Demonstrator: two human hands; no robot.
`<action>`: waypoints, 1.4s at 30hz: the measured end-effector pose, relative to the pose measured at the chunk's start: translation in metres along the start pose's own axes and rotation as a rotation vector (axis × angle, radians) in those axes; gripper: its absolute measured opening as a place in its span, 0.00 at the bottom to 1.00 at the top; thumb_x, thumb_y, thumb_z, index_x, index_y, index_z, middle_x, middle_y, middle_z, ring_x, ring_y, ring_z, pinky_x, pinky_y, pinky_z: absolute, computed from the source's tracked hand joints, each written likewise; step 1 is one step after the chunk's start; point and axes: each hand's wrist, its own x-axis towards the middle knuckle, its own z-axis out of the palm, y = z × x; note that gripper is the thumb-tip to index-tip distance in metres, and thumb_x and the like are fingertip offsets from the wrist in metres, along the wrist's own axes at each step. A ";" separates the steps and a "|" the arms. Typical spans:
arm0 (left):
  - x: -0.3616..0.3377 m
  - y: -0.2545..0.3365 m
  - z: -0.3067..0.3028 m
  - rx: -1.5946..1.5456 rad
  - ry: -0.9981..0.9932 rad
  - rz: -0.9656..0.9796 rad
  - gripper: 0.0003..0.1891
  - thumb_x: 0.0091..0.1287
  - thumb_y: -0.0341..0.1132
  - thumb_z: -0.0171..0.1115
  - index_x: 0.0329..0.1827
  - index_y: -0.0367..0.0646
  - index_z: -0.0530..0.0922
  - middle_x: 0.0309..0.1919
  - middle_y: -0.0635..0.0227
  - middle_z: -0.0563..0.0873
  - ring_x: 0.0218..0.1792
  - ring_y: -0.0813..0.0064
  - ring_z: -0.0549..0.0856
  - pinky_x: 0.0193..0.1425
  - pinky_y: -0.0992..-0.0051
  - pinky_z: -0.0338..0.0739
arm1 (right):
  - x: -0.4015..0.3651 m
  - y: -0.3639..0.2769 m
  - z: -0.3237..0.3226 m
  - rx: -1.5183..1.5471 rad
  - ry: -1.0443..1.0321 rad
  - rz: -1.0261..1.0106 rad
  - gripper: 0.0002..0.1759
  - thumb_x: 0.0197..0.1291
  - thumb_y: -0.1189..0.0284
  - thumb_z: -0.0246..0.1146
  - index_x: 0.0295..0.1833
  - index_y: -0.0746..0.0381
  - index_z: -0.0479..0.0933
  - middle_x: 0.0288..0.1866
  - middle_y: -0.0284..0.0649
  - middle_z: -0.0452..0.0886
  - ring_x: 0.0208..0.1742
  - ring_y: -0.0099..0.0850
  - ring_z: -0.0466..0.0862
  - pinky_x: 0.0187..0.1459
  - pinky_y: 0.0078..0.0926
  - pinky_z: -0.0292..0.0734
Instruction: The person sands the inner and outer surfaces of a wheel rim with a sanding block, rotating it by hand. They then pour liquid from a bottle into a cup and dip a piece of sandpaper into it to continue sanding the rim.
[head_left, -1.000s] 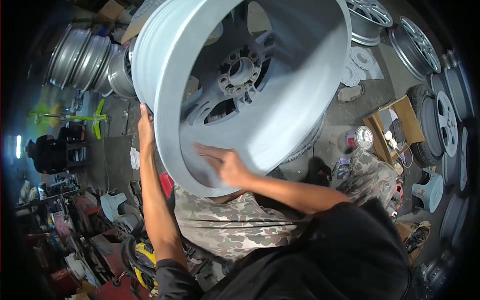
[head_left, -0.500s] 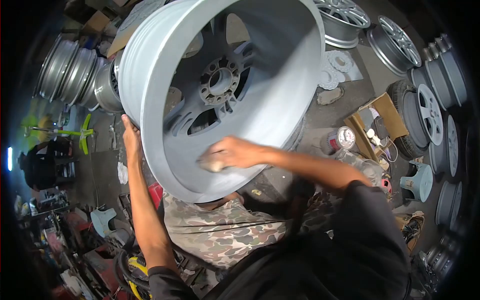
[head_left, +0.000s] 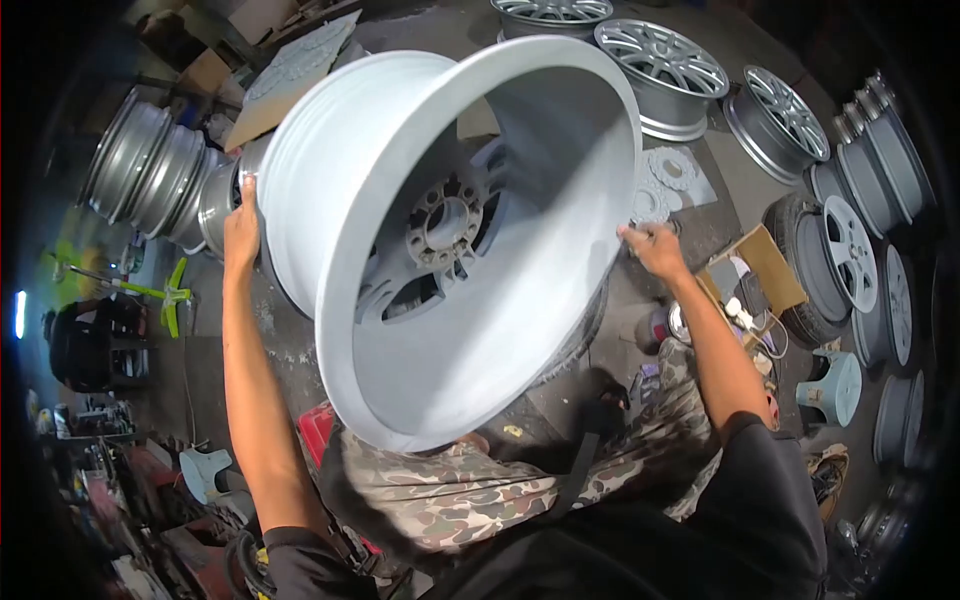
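Note:
A large grey wheel rim (head_left: pixel 480 350) stands tilted in front of me, its open barrel facing me and its spokes and bolt holes deep inside. On its left, my left hand (head_left: pixel 242 228) grips the far outer edge, thumb pointing up and fingers partly hidden. My right hand (head_left: pixel 655 250) is closed at the rim's right edge, its fingertips against the lip. Whether the small pad seen before is still in that hand, I cannot make out. Bright light falls across the lower inner wall of the barrel.
Several silver wheels (head_left: pixel 662 65) lie at the back right, and stacked rims (head_left: pixel 150 165) stand at the left. A cardboard box (head_left: pixel 765 275), a tin can (head_left: pixel 660 328) and a pale stool (head_left: pixel 832 388) are at my right. Another stool (head_left: pixel 205 474) stands at lower left.
My right hand has left the inside of the barrel, where it held a small pad, and moved to the right edge. The rim has shifted and turned slightly; my left hand still holds it.

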 end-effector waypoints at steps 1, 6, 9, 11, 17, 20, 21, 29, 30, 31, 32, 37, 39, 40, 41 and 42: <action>0.001 0.011 -0.001 0.065 0.011 0.056 0.50 0.71 0.75 0.52 0.57 0.22 0.84 0.50 0.44 0.89 0.56 0.58 0.86 0.67 0.64 0.74 | 0.002 0.000 0.014 0.019 0.008 -0.002 0.41 0.60 0.38 0.68 0.55 0.69 0.85 0.52 0.63 0.87 0.59 0.55 0.86 0.63 0.44 0.78; 0.027 0.066 0.014 0.056 -0.019 0.323 0.46 0.71 0.73 0.54 0.52 0.27 0.86 0.46 0.46 0.91 0.54 0.62 0.87 0.64 0.65 0.75 | 0.011 0.016 0.054 0.060 0.018 0.034 0.40 0.64 0.36 0.65 0.42 0.71 0.80 0.40 0.60 0.87 0.46 0.54 0.86 0.52 0.47 0.77; 0.042 0.081 0.032 0.156 -0.162 0.263 0.51 0.67 0.76 0.55 0.52 0.22 0.85 0.49 0.36 0.88 0.56 0.53 0.87 0.66 0.62 0.74 | 0.010 0.022 0.075 0.242 -0.048 0.098 0.40 0.65 0.37 0.65 0.47 0.71 0.81 0.38 0.52 0.86 0.42 0.44 0.84 0.50 0.43 0.78; 0.050 0.079 0.042 0.103 -0.158 0.236 0.53 0.66 0.77 0.55 0.51 0.20 0.84 0.50 0.32 0.87 0.58 0.50 0.86 0.67 0.61 0.73 | 0.005 0.026 0.084 0.417 -0.116 0.184 0.39 0.66 0.39 0.66 0.49 0.72 0.82 0.36 0.44 0.85 0.39 0.35 0.82 0.47 0.38 0.78; 0.018 0.070 0.034 0.155 0.054 0.114 0.53 0.62 0.80 0.55 0.43 0.22 0.87 0.43 0.34 0.88 0.52 0.51 0.87 0.64 0.59 0.74 | 0.017 0.040 0.115 0.364 0.047 0.139 0.47 0.64 0.36 0.66 0.64 0.74 0.77 0.51 0.50 0.85 0.49 0.36 0.83 0.56 0.37 0.77; -0.002 0.073 0.028 0.055 0.090 0.132 0.49 0.63 0.79 0.56 0.29 0.27 0.85 0.27 0.50 0.85 0.36 0.60 0.83 0.52 0.59 0.76 | 0.003 0.020 0.098 0.333 0.077 0.160 0.48 0.64 0.36 0.66 0.64 0.74 0.76 0.54 0.54 0.85 0.53 0.41 0.84 0.60 0.40 0.76; -0.006 0.071 0.031 -0.008 0.142 0.154 0.47 0.63 0.78 0.59 0.21 0.30 0.78 0.19 0.62 0.76 0.28 0.68 0.74 0.43 0.62 0.73 | 0.002 0.018 0.096 0.347 0.031 0.179 0.48 0.64 0.36 0.65 0.64 0.75 0.76 0.57 0.57 0.84 0.56 0.44 0.84 0.62 0.41 0.76; -0.097 0.007 0.030 -0.330 0.217 0.077 0.37 0.76 0.63 0.59 0.36 0.26 0.86 0.30 0.62 0.86 0.35 0.73 0.81 0.47 0.69 0.77 | 0.021 0.007 0.045 0.269 0.182 -0.071 0.46 0.66 0.40 0.65 0.67 0.76 0.74 0.60 0.63 0.84 0.64 0.53 0.83 0.66 0.44 0.74; -0.111 -0.005 0.040 -0.510 0.256 0.066 0.36 0.78 0.60 0.57 0.44 0.24 0.87 0.37 0.61 0.90 0.39 0.73 0.84 0.51 0.70 0.78 | 0.030 0.004 0.033 0.151 0.253 -0.066 0.46 0.66 0.41 0.66 0.67 0.76 0.74 0.59 0.63 0.84 0.64 0.54 0.83 0.66 0.44 0.74; -0.123 -0.016 0.049 -0.583 0.240 -0.033 0.38 0.78 0.61 0.56 0.51 0.22 0.85 0.44 0.58 0.90 0.44 0.72 0.85 0.55 0.70 0.78 | 0.035 0.001 0.020 0.141 0.345 -0.116 0.42 0.66 0.41 0.66 0.62 0.73 0.77 0.56 0.63 0.84 0.61 0.58 0.83 0.63 0.48 0.75; -0.134 -0.028 0.056 -0.649 0.231 -0.138 0.41 0.79 0.63 0.54 0.58 0.20 0.82 0.51 0.56 0.90 0.49 0.71 0.85 0.60 0.71 0.78 | 0.038 -0.004 0.007 0.133 0.425 -0.167 0.38 0.65 0.41 0.66 0.56 0.70 0.79 0.54 0.62 0.85 0.57 0.61 0.82 0.60 0.52 0.75; -0.156 -0.065 0.073 -0.356 0.152 -0.267 0.51 0.77 0.73 0.40 0.67 0.21 0.77 0.62 0.46 0.85 0.63 0.59 0.82 0.71 0.66 0.71 | 0.028 -0.029 -0.053 0.028 0.408 -0.236 0.39 0.62 0.36 0.66 0.48 0.68 0.78 0.44 0.61 0.84 0.49 0.61 0.82 0.52 0.52 0.75; -0.150 -0.081 0.055 -0.335 -0.031 -0.298 0.53 0.77 0.74 0.35 0.70 0.21 0.74 0.65 0.44 0.82 0.67 0.56 0.81 0.73 0.65 0.69 | 0.020 -0.030 -0.055 0.037 0.432 -0.287 0.40 0.62 0.36 0.66 0.47 0.68 0.78 0.43 0.61 0.84 0.49 0.61 0.83 0.51 0.52 0.75; -0.146 -0.085 0.052 -0.344 -0.069 -0.280 0.52 0.77 0.73 0.35 0.71 0.22 0.72 0.67 0.44 0.81 0.69 0.57 0.79 0.75 0.66 0.68 | 0.021 -0.035 -0.060 0.033 0.384 -0.242 0.40 0.62 0.36 0.66 0.46 0.68 0.78 0.43 0.61 0.84 0.49 0.60 0.83 0.51 0.52 0.75; -0.145 -0.080 0.049 -0.312 -0.109 -0.247 0.52 0.78 0.72 0.36 0.71 0.21 0.72 0.67 0.44 0.81 0.69 0.57 0.79 0.75 0.66 0.68 | 0.022 -0.039 -0.061 0.027 0.341 -0.206 0.40 0.62 0.36 0.66 0.46 0.68 0.78 0.44 0.61 0.84 0.48 0.60 0.83 0.51 0.52 0.75; -0.143 -0.070 0.046 -0.288 -0.143 -0.211 0.51 0.78 0.72 0.37 0.71 0.20 0.71 0.67 0.44 0.81 0.69 0.58 0.79 0.75 0.66 0.68 | 0.024 -0.037 -0.057 0.023 0.334 -0.211 0.40 0.62 0.36 0.66 0.46 0.68 0.78 0.44 0.61 0.84 0.48 0.60 0.83 0.51 0.52 0.75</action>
